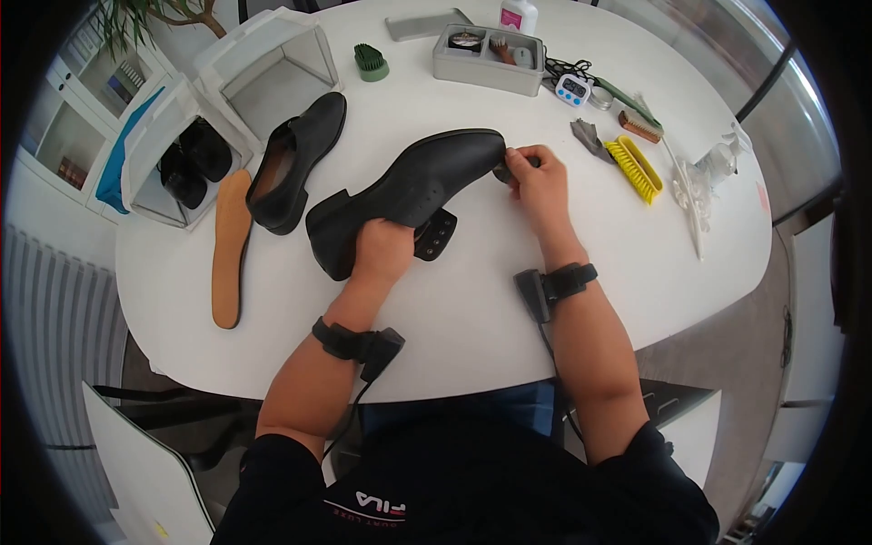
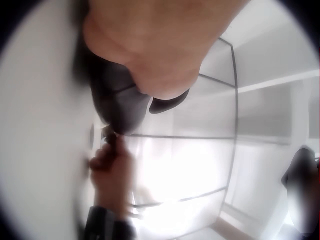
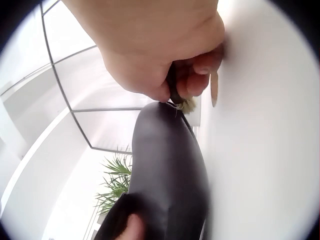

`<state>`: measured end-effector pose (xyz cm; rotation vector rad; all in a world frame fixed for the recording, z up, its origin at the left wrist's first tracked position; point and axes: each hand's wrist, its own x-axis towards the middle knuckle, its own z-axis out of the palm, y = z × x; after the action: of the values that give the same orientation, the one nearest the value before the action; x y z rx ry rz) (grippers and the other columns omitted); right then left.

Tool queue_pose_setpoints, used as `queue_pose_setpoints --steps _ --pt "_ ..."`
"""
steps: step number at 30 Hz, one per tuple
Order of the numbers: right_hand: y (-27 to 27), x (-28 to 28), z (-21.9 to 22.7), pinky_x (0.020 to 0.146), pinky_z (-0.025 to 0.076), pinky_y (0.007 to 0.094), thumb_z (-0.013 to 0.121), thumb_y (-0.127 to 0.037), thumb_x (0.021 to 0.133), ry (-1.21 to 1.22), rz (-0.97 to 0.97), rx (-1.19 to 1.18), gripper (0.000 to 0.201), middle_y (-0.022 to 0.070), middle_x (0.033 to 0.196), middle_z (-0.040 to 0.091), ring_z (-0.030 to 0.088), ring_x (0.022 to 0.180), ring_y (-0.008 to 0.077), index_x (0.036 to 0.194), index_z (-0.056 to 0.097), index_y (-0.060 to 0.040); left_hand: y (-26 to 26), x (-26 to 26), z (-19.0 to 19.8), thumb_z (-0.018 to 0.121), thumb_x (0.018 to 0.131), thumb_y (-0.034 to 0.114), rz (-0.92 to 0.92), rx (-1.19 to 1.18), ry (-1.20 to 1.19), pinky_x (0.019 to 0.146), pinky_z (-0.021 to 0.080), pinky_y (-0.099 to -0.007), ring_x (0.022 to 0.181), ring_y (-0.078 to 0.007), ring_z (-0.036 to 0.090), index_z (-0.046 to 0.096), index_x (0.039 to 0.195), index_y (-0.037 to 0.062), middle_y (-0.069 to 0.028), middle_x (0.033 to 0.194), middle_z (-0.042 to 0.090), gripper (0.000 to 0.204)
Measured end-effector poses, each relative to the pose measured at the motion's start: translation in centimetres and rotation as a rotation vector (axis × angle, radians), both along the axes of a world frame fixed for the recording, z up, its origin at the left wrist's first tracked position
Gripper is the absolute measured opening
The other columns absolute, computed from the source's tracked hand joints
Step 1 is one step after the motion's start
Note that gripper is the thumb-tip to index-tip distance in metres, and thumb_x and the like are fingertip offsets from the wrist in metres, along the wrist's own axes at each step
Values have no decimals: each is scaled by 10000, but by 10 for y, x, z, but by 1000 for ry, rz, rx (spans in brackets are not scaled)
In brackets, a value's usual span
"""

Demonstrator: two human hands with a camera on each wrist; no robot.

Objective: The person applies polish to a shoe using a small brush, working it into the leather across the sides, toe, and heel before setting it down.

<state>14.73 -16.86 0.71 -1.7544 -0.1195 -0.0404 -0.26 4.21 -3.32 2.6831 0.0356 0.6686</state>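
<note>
Black leather shoe — matte, smooth

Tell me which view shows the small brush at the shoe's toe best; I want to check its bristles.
The right wrist view: the brush sits close up, pale bristles on the shoe. In the head view the right hand mostly hides it; the left wrist view is blurred.

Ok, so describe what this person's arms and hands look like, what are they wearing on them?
Both forearms are bare, and the hands wear no gloves. Each wrist carries a black strap with a small dark camera block: the left wrist strap trails a thin black cable toward the body, and the right wrist strap has its block on the inner side. Short black sleeves end near the elbows. The black top bears a white FILA logo.
</note>
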Motion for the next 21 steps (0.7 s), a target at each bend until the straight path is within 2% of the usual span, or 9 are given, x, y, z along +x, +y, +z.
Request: queue_pose_setpoints --steps 2,4,7,11,13,15,18,20,21 --pt "6 -9 5 563 529 305 747 -240 974 158 68 127 260 63 761 702 655 644 140 979 696 15 0 -1 10 701 934 111 21 -84 15 928 558 -378 1029 -335 741 759 1161 -18 -209 1085 775 267" --pt "9 -15 12 539 510 260 748 -214 979 168 141 105 236 33 755 662 620 626 112 987 682 12 -18 -3 43 688 984 139 178 -1149 81 971 521 -331 1092 -218 704 721 1240 -56 -138 1193 763 324" --pt "17 -25 6 580 536 308 760 -221 972 93 266 64 245 62 785 700 644 645 137 1013 687 9 -20 -4 51 676 1005 155 197 -1317 116 992 491 -307 1133 -155 643 684 1311 -71 -82 1271 720 381" --pt "31 -54 12 702 564 379 795 -264 956 -216 344 -98 272 132 848 749 708 705 241 1093 704 -46 3 8 -3 697 992 151 128 -1142 18 997 487 -308 1137 -164 648 682 1327 -61 -82 1288 717 397" --pt "30 -44 9 696 563 372 795 -277 959 -308 196 -127 274 133 833 750 719 710 249 1091 707 -53 18 12 -30 604 1066 156 16 -529 -115 959 553 -326 1069 -257 714 708 1289 -2 -158 1274 731 292" --pt "21 -32 12 685 565 364 785 -309 970 -383 -14 -114 272 126 796 754 747 727 265 1086 714 -73 20 10 -27 605 1066 150 5 -598 -59 974 553 -335 1092 -272 709 710 1290 5 -152 1273 734 287" --pt "13 -27 13 695 575 382 782 -284 969 -340 -94 -116 238 132 812 764 751 736 298 1064 716 -76 5 3 4 633 1064 201 -52 -704 -20 994 546 -340 1122 -270 705 712 1287 -3 -148 1258 744 313" --pt "19 -33 9 699 576 392 790 -273 959 -356 -27 -203 225 134 826 764 754 750 300 1050 720 -79 -9 0 37 660 1063 259 -107 -731 -27 1001 539 -335 1128 -253 707 711 1285 -18 -150 1244 751 358" --pt "24 -41 8 696 573 398 803 -265 941 -430 18 -205 224 133 841 763 750 754 309 1034 719 -79 -15 -1 51 693 1043 357 -44 -994 -1 1031 505 -322 1155 -213 667 684 1322 -45 -129 1276 723 490"
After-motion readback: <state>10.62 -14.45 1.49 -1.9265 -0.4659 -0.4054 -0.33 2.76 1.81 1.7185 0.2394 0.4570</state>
